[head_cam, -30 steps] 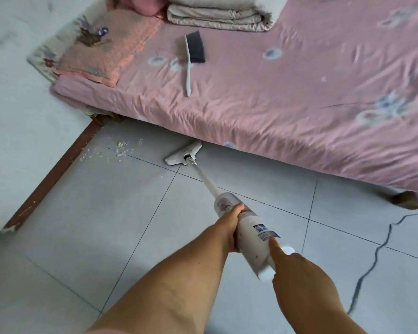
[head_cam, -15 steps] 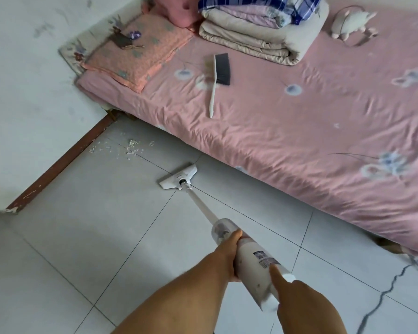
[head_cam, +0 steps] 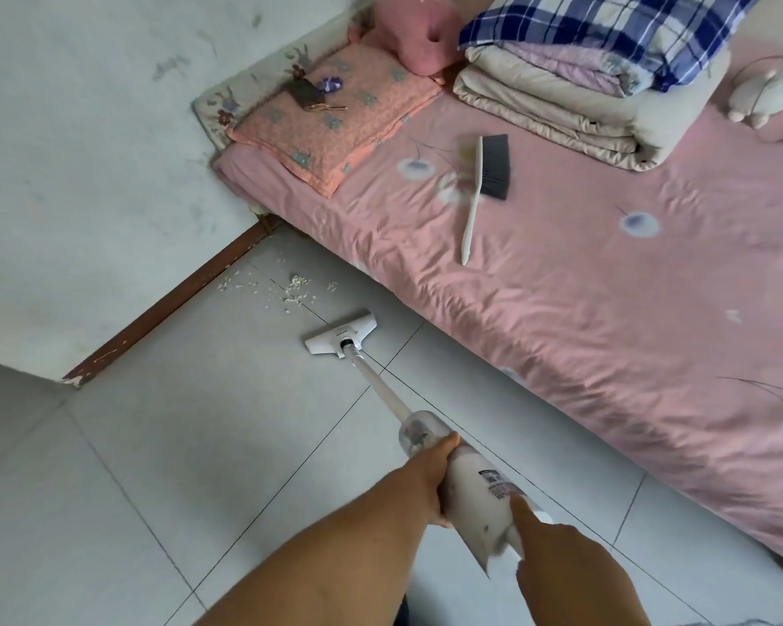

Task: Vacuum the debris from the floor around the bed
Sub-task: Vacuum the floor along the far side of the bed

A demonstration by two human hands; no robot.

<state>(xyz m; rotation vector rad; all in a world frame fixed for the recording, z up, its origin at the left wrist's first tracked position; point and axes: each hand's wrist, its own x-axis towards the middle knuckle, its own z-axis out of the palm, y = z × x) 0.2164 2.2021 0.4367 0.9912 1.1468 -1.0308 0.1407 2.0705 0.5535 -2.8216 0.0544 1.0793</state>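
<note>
A white stick vacuum (head_cam: 480,490) slants from my hands down to the grey tiled floor. Its flat floor head (head_cam: 341,339) rests on the tiles beside the bed's edge. My left hand (head_cam: 426,481) wraps the vacuum's body just below the clear dust cup. My right hand (head_cam: 557,558) grips the rear end, index finger stretched along the body. Pale debris crumbs (head_cam: 285,289) lie scattered in the corner near the skirting, a short way beyond the floor head. The bed (head_cam: 584,309) with a pink sheet fills the right side.
A hand brush (head_cam: 484,183) lies on the sheet. An orange pillow (head_cam: 335,115) with keys, folded quilts (head_cam: 575,97) and a soft toy (head_cam: 765,97) sit at the bed's head. A white wall with brown skirting (head_cam: 172,305) bounds the left.
The floor head has drawn back from under the bed's edge and out onto the open tiles, toward me. My view has tilted up, showing more of the bed's head. Both hands keep their grip.
</note>
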